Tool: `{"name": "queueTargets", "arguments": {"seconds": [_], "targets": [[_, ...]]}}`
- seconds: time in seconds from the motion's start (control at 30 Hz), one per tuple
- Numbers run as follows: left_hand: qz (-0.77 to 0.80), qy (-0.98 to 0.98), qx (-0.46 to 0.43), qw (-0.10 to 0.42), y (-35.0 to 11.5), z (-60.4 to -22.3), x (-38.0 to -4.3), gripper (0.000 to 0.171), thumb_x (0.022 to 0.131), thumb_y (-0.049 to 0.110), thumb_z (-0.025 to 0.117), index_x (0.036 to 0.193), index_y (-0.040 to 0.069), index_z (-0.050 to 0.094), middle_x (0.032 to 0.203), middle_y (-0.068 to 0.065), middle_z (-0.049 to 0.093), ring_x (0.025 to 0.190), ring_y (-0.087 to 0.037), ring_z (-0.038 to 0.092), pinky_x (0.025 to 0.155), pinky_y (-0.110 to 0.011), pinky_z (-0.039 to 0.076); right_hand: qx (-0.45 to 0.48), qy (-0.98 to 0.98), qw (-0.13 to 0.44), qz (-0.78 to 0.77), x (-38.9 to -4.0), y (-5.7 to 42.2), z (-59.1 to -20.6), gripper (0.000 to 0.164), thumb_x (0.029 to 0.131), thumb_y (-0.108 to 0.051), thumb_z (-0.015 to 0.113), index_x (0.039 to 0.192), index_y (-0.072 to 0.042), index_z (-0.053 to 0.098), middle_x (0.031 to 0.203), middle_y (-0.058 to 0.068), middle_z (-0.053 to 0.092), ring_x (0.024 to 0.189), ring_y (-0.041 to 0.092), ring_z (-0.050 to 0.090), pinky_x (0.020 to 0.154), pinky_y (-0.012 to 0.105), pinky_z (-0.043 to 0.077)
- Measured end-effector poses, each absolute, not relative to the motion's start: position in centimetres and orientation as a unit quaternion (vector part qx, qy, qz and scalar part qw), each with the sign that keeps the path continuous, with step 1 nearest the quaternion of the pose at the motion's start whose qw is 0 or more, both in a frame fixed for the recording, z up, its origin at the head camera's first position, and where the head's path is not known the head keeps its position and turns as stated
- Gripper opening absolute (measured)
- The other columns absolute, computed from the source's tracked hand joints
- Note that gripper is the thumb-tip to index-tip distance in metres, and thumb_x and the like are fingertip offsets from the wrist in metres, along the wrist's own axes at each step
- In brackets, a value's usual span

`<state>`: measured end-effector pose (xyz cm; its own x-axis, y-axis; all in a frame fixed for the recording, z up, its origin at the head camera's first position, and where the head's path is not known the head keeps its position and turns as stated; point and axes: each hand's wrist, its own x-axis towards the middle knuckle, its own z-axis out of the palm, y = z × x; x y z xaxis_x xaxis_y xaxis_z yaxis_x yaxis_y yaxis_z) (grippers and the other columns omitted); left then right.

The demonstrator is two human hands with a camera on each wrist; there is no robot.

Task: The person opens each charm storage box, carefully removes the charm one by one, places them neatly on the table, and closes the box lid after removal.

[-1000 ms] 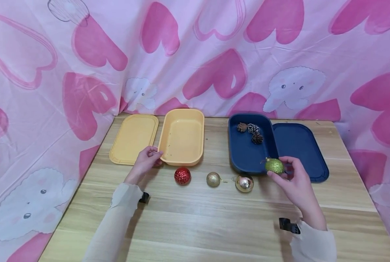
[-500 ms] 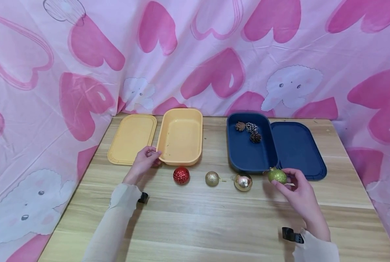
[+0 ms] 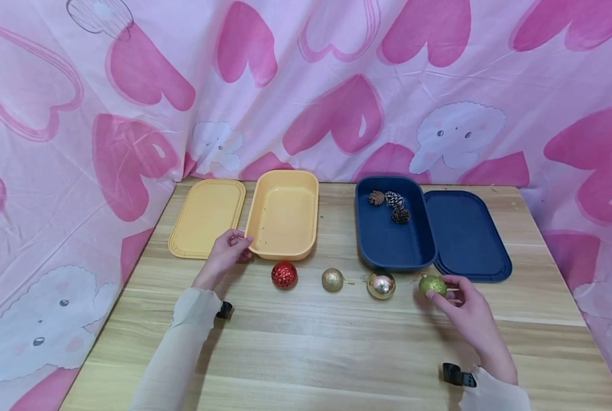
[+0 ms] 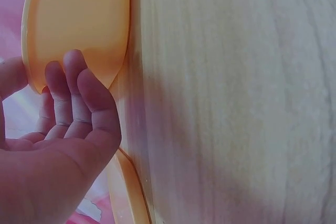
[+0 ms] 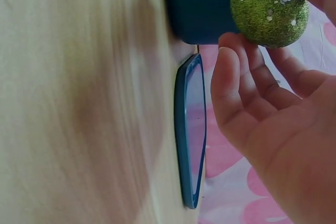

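Observation:
My right hand (image 3: 467, 308) pinches a green glitter Christmas ball (image 3: 432, 284) between thumb and fingers, in front of the blue box's near right corner. In the right wrist view the green ball (image 5: 269, 9) hangs clear of the table. My left hand (image 3: 226, 256) grips the near left corner of the yellow box (image 3: 285, 220), its thumb at the rim. In the left wrist view the fingers (image 4: 63, 103) curl against the box's outside wall. A red ball (image 3: 284, 275), a gold glitter ball (image 3: 333, 279) and a shiny gold ball (image 3: 381, 285) lie in a row before the boxes.
The blue box (image 3: 395, 245) holds three pine cones (image 3: 394, 200) toward its back. A blue lid (image 3: 467, 237) lies to its right, a yellow lid (image 3: 208, 217) left of the yellow box. A pink heart-patterned curtain (image 3: 331, 120) hangs behind the wooden table (image 3: 306, 348).
My right hand has drawn the green ball from beside the blue box's near right corner toward me and down. The left hand keeps its grip on the yellow box.

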<state>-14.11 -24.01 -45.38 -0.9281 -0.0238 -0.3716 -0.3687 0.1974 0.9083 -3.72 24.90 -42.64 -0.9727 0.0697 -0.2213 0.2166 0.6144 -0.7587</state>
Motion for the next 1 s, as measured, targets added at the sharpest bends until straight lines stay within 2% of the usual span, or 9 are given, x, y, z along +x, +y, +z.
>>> {"name": "queueTargets", "arguments": {"seconds": [0.17, 0.4, 0.6, 1.0], "targets": [[0.624, 0.756, -0.130, 0.146, -24.0, -45.3, -14.1, 0.024, 0.097, 0.019, 0.059, 0.109, 0.002, 0.047, 0.073, 0.007, 0.063, 0.067, -0.010, 0.063, 0.072, -0.025, 0.057, 0.093, 0.899, 0.102, -0.416, -3.8, 24.9, -43.2, 0.059, 0.093, -0.040, 0.063, 0.131, 0.001, 0.045, 0.120, 0.022, 0.057, 0.084, -0.006, 0.051, 0.066, 0.017, 0.049], [0.643, 0.737, -0.140, 0.156, -24.1, -45.3, -14.1, 0.023, 0.097, 0.018, 0.058, 0.109, 0.003, 0.045, 0.072, 0.007, 0.065, 0.065, -0.008, 0.063, 0.068, -0.021, 0.056, 0.107, 0.902, 0.143, -0.393, -4.0, 24.5, -43.6, 0.066, 0.092, -0.048, 0.061, 0.131, 0.002, 0.043, 0.123, 0.025, 0.057, 0.092, 0.012, 0.057, 0.068, 0.020, 0.049], [0.656, 0.725, -0.144, 0.156, -24.0, -45.4, -14.1, 0.019, 0.098, 0.015, 0.056, 0.107, 0.004, 0.044, 0.069, 0.006, 0.065, 0.063, -0.008, 0.064, 0.065, -0.020, 0.056, 0.114, 0.904, 0.150, -0.384, -4.3, 24.1, -44.0, 0.068, 0.091, -0.050, 0.061, 0.131, 0.003, 0.043, 0.123, 0.025, 0.055, 0.100, 0.026, 0.058, 0.070, 0.023, 0.047], [0.657, 0.724, -0.137, 0.158, -24.0, -45.5, -13.9, 0.022, 0.098, 0.018, 0.056, 0.109, 0.004, 0.043, 0.071, 0.003, 0.065, 0.065, -0.010, 0.065, 0.066, -0.023, 0.058, 0.105, 0.913, 0.140, -0.370, -4.9, 23.5, -44.6, 0.065, 0.091, -0.042, 0.064, 0.128, 0.007, 0.043, 0.115, 0.024, 0.054, 0.096, 0.028, 0.053, 0.072, 0.026, 0.043]]}}
